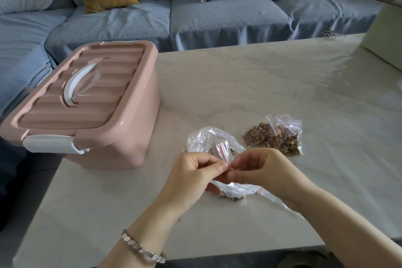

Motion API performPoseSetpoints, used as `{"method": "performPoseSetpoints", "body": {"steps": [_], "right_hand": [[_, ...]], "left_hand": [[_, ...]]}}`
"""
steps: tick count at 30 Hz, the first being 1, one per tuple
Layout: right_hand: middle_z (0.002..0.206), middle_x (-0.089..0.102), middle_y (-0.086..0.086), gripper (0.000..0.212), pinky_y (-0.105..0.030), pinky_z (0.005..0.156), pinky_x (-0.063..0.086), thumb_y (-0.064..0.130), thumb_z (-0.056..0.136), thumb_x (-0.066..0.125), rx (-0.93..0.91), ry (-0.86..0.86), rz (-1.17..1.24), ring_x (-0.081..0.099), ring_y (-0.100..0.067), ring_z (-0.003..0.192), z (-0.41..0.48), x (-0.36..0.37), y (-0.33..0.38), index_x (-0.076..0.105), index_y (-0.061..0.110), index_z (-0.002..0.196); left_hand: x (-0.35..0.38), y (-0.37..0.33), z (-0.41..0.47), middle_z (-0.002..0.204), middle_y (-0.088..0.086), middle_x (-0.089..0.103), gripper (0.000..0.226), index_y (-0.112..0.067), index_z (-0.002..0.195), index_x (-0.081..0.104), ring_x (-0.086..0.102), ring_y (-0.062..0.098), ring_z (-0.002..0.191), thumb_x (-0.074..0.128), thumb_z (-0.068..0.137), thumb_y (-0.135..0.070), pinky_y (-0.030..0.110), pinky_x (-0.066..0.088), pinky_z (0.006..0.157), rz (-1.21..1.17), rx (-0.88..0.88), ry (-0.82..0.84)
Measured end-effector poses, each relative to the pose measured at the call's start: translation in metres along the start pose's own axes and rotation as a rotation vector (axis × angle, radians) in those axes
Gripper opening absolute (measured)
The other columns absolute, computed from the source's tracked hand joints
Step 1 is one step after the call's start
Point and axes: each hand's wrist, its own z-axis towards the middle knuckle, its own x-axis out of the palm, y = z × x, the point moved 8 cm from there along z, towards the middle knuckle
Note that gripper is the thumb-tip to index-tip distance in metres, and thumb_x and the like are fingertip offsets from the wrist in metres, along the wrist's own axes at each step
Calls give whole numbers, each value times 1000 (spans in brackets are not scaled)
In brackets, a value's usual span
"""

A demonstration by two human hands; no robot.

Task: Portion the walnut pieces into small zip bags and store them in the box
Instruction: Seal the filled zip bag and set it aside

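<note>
Left hand: the left hand (193,175) has thumb and forefinger pressed together on thin clear film, and its other fingers are curled underneath.
Right hand: the right hand (258,169) pinches the same film from the opposite side, so the two sets of fingertips almost meet.
Thing pinched: probably the mouth of a small zip bag (233,190), which sags just below the fingers with walnut pieces (230,198) in its bottom.
Why held so: a pinch from both sides at the mouth suits either parting the zip or pressing it closed; I cannot tell which.
Red-striped strip (221,149): this stands just beyond the fingers. It may be another little bag's zip edge, and whether either hand holds it is unclear.
Large clear bag (202,137): it lies crumpled just beyond the fingers with some walnut inside. It is likely the supply, kept near for a short reach.
Filled bags (274,137): a small heap beyond and to the right of the fingers. They seem parked on the worktop (250,76) until the box is opened.
Box (87,104): it sits well to the left of the fingers with its lid on and its white latch (51,143) down, so storing looks not yet begun.
Hidden: the fingers cover the pinch point itself. The heaped bags overlap too much to count, and the box's contents cannot be seen.
</note>
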Motion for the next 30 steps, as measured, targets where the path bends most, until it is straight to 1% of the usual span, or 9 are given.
{"method": "performPoseSetpoints", "body": {"steps": [3,5,9,12,15,21,25,27,30], "right_hand": [[71,73,-2,32,-19,69,52,38,52,76,-31,-22,-40,66,-9,66,-1,-1,3,72,14,73],[70,73,0,33,-19,68,53,42,50,74,-71,-52,-87,66,-8,66,-2,-3,7,74,18,72],[71,74,4,2,-25,68,53,27,71,75,-150,-13,-227,68,-12,69,-6,1,15,76,29,70],[75,73,-2,12,-40,72,53,26,80,70,-210,-2,-367,66,-29,77,-9,4,17,73,38,80],[73,72,-1,16,-36,67,52,19,82,67,-249,-34,-410,66,-24,72,-12,4,19,74,33,78],[59,69,-2,21,-14,56,47,4,80,66,-144,-87,-90,59,-6,54,-11,-3,16,73,15,63],[55,66,-3,24,-15,54,48,1,83,62,-39,-87,170,60,-10,52,-9,1,4,69,8,61],[55,65,1,22,-14,52,45,1,81,63,-65,-163,51,55,-7,50,-9,-4,2,68,13,63],[62,61,7,20,-16,52,41,5,75,64,-266,-317,-413,48,-4,51,-17,-14,17,57,22,68]], "left_hand": [[2,-2,-1,68,9,71,18,-8,69,72,69,16,66,63,85,-6,21,50,51,19,22,26],[2,-1,-1,66,9,71,16,-6,70,72,70,16,64,64,84,-6,21,50,51,14,14,32],[5,5,-2,60,3,68,17,-8,70,71,67,14,57,63,84,-5,22,51,50,-27,-51,78],[8,9,-4,61,4,67,19,-7,69,70,64,14,55,61,85,-7,21,49,49,-70,-80,95],[7,8,-4,61,6,67,21,-6,68,70,62,14,53,60,86,-5,20,47,48,-84,-65,86],[7,-8,-11,58,3,65,29,-12,58,70,57,10,51,62,84,-1,19,44,48,-109,111,35],[9,-6,-15,62,7,68,18,-11,58,71,56,11,51,61,72,-14,19,44,48,-246,106,33],[4,0,-14,58,7,66,21,-10,55,68,56,12,50,64,75,-9,19,42,45,-154,76,-35],[-10,5,-15,55,8,64,23,-5,55,61,53,18,46,60,77,-5,27,41,45,205,79,-199]]}}
